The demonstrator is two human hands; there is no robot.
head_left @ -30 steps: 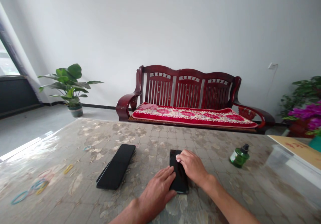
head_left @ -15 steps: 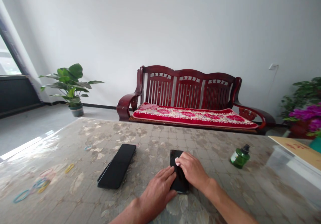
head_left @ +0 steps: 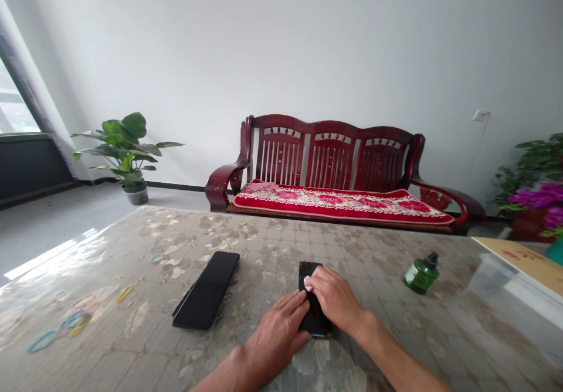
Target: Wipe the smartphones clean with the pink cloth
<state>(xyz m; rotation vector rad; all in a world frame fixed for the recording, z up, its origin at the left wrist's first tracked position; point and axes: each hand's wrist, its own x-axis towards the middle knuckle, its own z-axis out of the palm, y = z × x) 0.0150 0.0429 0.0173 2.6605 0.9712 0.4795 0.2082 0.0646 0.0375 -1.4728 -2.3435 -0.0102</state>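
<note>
A black smartphone (head_left: 315, 320) lies flat on the table, partly covered by both hands. My left hand (head_left: 280, 329) holds it at its left side, fingers over the edge and thumb by the near corner. Pinched in my right hand (head_left: 333, 296) is a small white wad (head_left: 307, 283), pressed on the upper part of the screen; cloth or tissue, I cannot tell. To the left lies a stack of larger black phones or tablets (head_left: 206, 290), one mostly hidden under the other. A green pump bottle (head_left: 422, 273) stands on the right.
Several coloured rubber bands (head_left: 73, 324) lie on the patterned tablecloth (head_left: 145, 357) at the left. At the right edge is a clear plastic box (head_left: 510, 298) under a tan board (head_left: 523, 257). A red wooden bench (head_left: 329, 163) stands beyond the table.
My right hand has slid the white wad slightly left on the screen. My left hand and the smartphone stay in place.
</note>
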